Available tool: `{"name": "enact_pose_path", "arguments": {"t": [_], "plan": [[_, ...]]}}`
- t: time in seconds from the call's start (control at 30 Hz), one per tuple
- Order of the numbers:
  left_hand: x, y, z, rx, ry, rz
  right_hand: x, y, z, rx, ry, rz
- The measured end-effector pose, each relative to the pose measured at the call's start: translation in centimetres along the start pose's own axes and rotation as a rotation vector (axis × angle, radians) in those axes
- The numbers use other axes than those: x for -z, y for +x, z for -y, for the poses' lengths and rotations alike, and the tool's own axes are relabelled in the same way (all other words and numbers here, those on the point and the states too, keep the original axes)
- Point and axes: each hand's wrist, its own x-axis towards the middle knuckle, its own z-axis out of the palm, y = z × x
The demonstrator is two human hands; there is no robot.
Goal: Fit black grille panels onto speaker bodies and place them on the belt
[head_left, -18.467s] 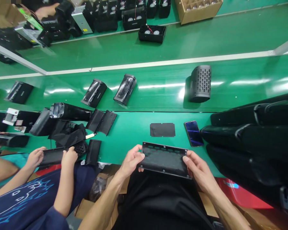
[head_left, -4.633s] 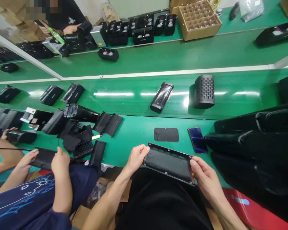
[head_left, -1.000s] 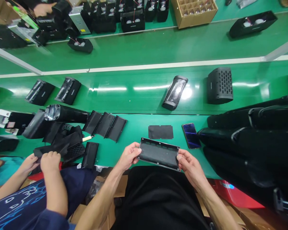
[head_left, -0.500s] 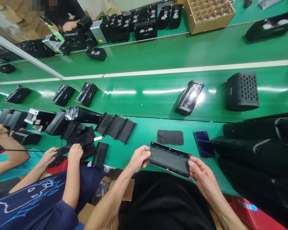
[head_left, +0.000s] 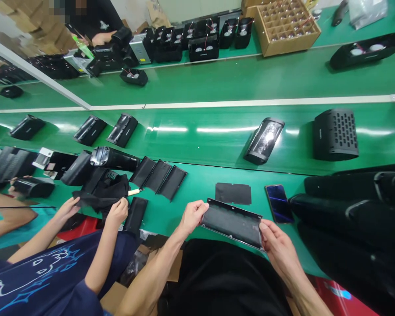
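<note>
Between my two hands is a shallow black rectangular panel (head_left: 232, 224), its hollow side facing up, with small light fittings along its rim. My left hand (head_left: 194, 215) pinches the panel's left end between thumb and fingers. At the opposite end, my right hand (head_left: 274, 239) grips the short edge, thumb on top. Just beyond the panel, a thin flat black sheet (head_left: 233, 193) with notched edges lies on the green table. A smartphone (head_left: 278, 204) rests to the right of that sheet.
Several similar black panels (head_left: 158, 175) lie to the left, near a co-worker's hands (head_left: 118, 213) holding black fabric. Speaker-like units (head_left: 265, 140) stand on the green conveyor (head_left: 184, 140). Black bulky items (head_left: 355, 215) crowd the right side. A partitioned carton (head_left: 283, 41) sits across the line.
My hands still hold the panel, with hardly any movement. The view has shifted slightly. At left, the co-worker's hands have spread the black fabric and moved a little to the right.
</note>
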Motion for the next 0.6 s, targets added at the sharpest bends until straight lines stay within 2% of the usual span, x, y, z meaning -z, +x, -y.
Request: {"name": "enact_pose_path", "arguments": {"t": [0.17, 0.37, 0.47, 0.6], "plan": [[-0.2, 0.1, 0.0, 0.003, -0.038, -0.04, -0.1, 0.3, -0.2, -0.005, 0.006, -0.009], [0.2, 0.1, -0.2, 0.047, -0.202, 0.013, 0.4, 1.0, -0.3, -0.026, 0.021, 0.035], [0.4, 0.8, -0.4, 0.211, -0.398, 0.123, 0.5, 1.4, 0.3, -0.046, -0.007, 0.088], [-0.4, 2.3, -0.9, 0.534, -0.541, 0.391, 0.0, 2.3, 1.6, -0.104, -0.016, 0.175]]}}
